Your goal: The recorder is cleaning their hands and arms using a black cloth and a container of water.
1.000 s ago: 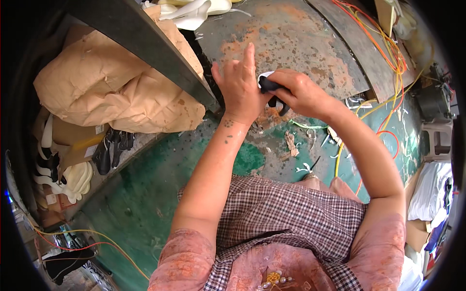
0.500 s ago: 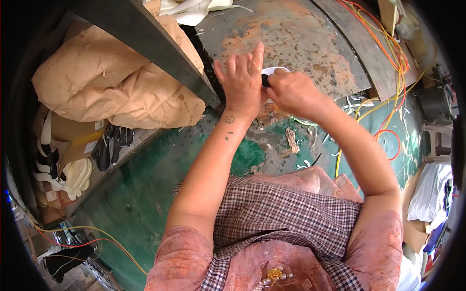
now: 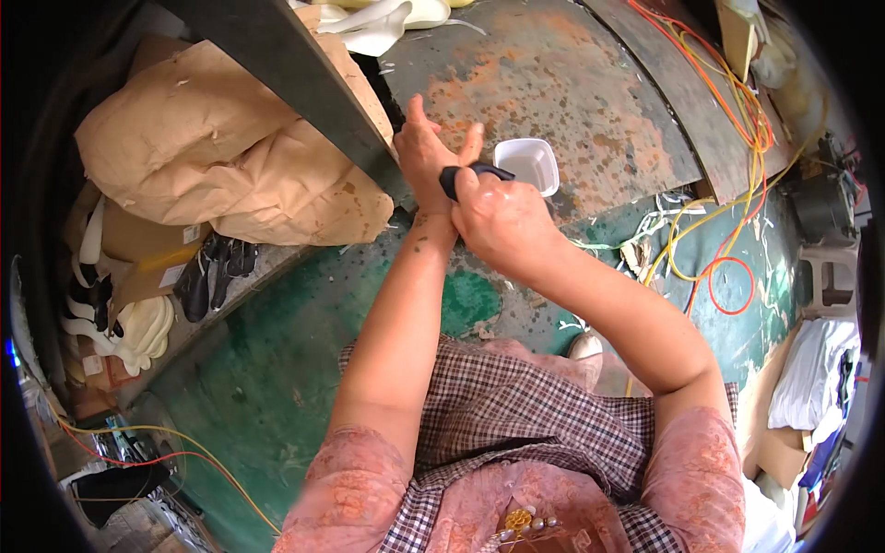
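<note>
Two hands are working together on a small black piece above a rusty metal table (image 3: 590,83).

Right hand (image 3: 502,217) is closing tightly around the black piece (image 3: 472,173), pressing it against the left hand (image 3: 429,161) (fingers spread open); a white tray (image 3: 527,164) is sitting just behind.

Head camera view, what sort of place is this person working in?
Probably a small workshop: a rusty, paint-worn green metal worktable, tangled orange and yellow wires, and piled cream-white moulded plastic parts beside stuffed brown paper sacks.
</note>
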Demonstrator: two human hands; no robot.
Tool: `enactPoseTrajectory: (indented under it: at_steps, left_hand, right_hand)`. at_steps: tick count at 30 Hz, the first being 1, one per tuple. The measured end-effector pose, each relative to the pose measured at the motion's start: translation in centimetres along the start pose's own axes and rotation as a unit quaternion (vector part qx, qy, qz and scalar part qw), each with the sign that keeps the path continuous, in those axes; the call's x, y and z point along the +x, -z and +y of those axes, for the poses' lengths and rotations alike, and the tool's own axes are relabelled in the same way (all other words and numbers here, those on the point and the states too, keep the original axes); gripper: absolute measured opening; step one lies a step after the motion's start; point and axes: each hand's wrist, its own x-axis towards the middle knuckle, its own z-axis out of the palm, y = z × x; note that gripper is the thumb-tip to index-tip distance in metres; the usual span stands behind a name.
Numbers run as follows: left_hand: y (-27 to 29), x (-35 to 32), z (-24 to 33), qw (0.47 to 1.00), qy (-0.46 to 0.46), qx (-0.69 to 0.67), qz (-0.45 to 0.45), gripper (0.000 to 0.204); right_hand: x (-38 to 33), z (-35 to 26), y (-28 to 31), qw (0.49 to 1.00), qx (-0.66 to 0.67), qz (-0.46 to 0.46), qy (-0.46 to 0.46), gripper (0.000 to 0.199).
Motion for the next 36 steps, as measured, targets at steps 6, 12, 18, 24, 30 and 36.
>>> enactPoseTrajectory:
  at_steps: [6,12,18,24,30,36]
  left_hand:
    - [1.2,0.2,2.2,0.998,-0.041,-0.039,-0.019,0.106]
    - [1.5,0.3,3.8,0.985,-0.172,-0.024,-0.02,0.089]
    - [1.4,-0.5,4.2,0.955,-0.279,0.096,-0.013,0.085]
    - [2.4,-0.5,3.9,0.986,-0.152,0.047,-0.043,0.106]
    - [2.0,-0.3,3.7,0.986,-0.106,-0.019,-0.125,0.096]
    - [2.2,-0.1,3.8,0.94,0.09,-0.228,-0.238,0.083]
  right_hand:
    - [-0.9,8.0,2.7,0.96,0.231,0.0,-0.161,0.027]
    - [-0.6,8.4,1.4,0.967,0.248,0.03,0.051,0.025]
    - [2.9,9.0,-2.0,0.97,0.176,-0.051,-0.162,0.024]
    - [2.0,14.2,2.2,0.965,0.221,0.005,-0.143,0.025]
    - [-0.5,9.8,1.1,0.986,0.011,0.028,0.162,0.023]
    - [-0.3,10.2,2.3,0.988,0.058,0.035,0.139,0.024]
